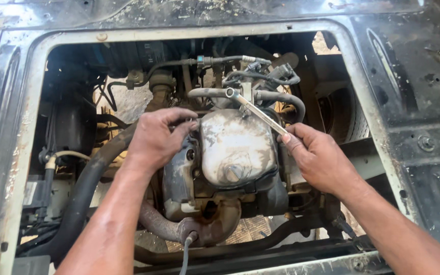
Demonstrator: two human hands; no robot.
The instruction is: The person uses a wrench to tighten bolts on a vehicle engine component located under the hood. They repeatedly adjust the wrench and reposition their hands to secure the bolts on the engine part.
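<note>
Below, a grimy engine (230, 153) fills the opening of a scuffed, paint-chipped vehicle floor panel (413, 102). A thick black hose (85, 193) curves away at eight o'clock. The left hand (156, 140) rests on the engine's edge, fingers (182, 127) curled loosely against the dull metal cover. At three o'clock, the right hand (319, 158) closes its fingers around a shiny ring spanner (255, 109), its ring end seated at twelve o'clock.

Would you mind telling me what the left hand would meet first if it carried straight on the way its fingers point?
Probably the pale metal cover, just right of the left hand; depth is unclear.
</note>
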